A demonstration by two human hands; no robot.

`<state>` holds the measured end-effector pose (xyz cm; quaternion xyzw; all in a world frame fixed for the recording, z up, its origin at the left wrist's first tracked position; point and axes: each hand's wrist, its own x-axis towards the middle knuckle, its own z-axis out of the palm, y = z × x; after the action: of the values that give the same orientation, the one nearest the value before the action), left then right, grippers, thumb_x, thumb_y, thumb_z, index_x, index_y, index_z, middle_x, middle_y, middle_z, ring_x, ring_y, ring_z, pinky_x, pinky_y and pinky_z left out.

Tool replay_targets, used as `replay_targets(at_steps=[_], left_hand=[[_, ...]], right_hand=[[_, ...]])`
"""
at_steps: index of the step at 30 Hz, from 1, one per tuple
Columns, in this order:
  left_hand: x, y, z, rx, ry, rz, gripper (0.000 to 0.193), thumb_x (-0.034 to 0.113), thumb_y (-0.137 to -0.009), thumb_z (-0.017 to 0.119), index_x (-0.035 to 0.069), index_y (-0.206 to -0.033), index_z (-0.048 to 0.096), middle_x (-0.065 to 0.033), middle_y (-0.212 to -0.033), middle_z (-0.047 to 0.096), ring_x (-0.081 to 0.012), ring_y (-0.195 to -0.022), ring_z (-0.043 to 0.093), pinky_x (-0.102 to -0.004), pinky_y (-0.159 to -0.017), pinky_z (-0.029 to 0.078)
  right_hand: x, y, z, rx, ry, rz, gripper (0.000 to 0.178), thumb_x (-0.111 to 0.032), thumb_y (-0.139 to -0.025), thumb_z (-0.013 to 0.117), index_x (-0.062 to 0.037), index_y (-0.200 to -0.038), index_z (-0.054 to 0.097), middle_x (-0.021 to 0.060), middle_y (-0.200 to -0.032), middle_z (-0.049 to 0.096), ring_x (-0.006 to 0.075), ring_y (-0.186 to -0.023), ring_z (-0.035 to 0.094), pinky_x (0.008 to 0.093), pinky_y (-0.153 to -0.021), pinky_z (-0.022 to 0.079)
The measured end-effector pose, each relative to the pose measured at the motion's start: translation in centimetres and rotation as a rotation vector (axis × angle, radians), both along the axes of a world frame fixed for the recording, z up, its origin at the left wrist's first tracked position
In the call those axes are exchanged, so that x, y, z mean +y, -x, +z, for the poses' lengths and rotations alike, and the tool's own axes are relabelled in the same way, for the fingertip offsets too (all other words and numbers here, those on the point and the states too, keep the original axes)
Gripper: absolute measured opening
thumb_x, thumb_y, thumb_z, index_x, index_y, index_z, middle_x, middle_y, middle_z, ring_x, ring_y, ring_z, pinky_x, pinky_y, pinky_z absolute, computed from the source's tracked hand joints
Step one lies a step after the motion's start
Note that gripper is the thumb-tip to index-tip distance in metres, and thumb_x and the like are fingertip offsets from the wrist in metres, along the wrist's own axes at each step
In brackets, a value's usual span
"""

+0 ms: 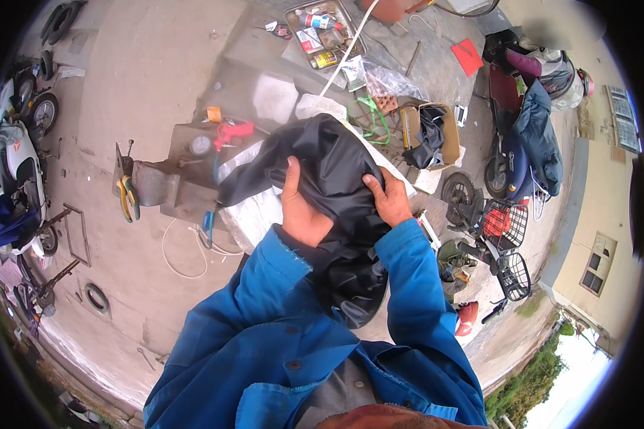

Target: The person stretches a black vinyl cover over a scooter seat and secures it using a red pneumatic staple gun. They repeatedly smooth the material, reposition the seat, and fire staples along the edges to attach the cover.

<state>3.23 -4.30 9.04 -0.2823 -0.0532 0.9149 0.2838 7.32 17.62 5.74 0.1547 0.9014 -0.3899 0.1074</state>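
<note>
A glossy black vinyl cover [322,146] lies bunched in front of me, one flap reaching out to the left and its lower end hanging toward my chest. My left hand [302,211] grips it near the middle, thumb on top and the fingers mostly hidden in the folds. At its right edge my right hand [390,199] holds the material between thumb and fingers. Under the cover, a white sheet-like surface [257,214] shows at the left and right. Folds hide whatever is inside the cover.
Left stand a bench vise [154,184], pliers [127,196] and a pink-red tool [232,132]. Beyond are a metal tray [291,18] of cans and a cardboard box [451,139] with black material. A scooter [516,161] and bicycle basket [506,225] stand right; motorcycles stand far left.
</note>
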Motion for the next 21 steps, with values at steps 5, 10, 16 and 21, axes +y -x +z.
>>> replay_targets(at_steps=[5, 10, 16, 21], left_hand=[[-0.2, 0.7, -1.6, -0.103, 0.073, -0.103, 0.041, 0.027, -0.11, 0.061, 0.002, -0.143, 0.06, -0.0139, -0.14, 0.069, -0.0306, -0.128, 0.067, -0.0484, -0.114, 0.052], [-1.6, 0.6, -1.0, -0.15, 0.161, 0.023, 0.022, 0.008, -0.1, 0.069, 0.0, -0.121, 0.069, -0.0129, -0.124, 0.074, -0.0288, -0.121, 0.069, -0.043, -0.111, 0.052], [-2.5, 2.4, 1.1, -0.153, 0.05, 0.166, 0.032, 0.013, -0.102, 0.066, 0.0, -0.13, 0.07, -0.0149, -0.134, 0.073, -0.0306, -0.126, 0.069, -0.0459, -0.118, 0.049], [-2.4, 0.9, -3.1, -0.195, -0.056, 0.04, 0.036, 0.021, -0.106, 0.061, -0.001, -0.134, 0.068, -0.0157, -0.136, 0.072, -0.0306, -0.126, 0.068, -0.0455, -0.118, 0.049]], right_hand=[[-1.6, 0.4, 0.7, -0.013, -0.019, 0.031, 0.049, -0.041, -0.105, 0.069, 0.0033, -0.127, 0.067, 0.0255, -0.099, 0.074, 0.0348, -0.093, 0.073, 0.0423, -0.09, 0.055], [-1.1, 0.4, 0.3, -0.008, 0.018, 0.005, 0.044, -0.033, -0.104, 0.068, 0.0034, -0.129, 0.067, 0.0296, -0.101, 0.075, 0.0479, -0.099, 0.072, 0.0469, -0.088, 0.055], [-1.7, 0.8, 0.8, -0.017, 0.034, -0.011, 0.043, -0.031, -0.104, 0.069, 0.0044, -0.129, 0.066, 0.0293, -0.102, 0.075, 0.0456, -0.099, 0.074, 0.045, -0.087, 0.056], [-1.4, 0.1, 0.3, -0.015, -0.044, 0.006, 0.043, -0.032, -0.106, 0.069, 0.0048, -0.129, 0.066, 0.0258, -0.1, 0.075, 0.037, -0.093, 0.073, 0.0421, -0.086, 0.056]])
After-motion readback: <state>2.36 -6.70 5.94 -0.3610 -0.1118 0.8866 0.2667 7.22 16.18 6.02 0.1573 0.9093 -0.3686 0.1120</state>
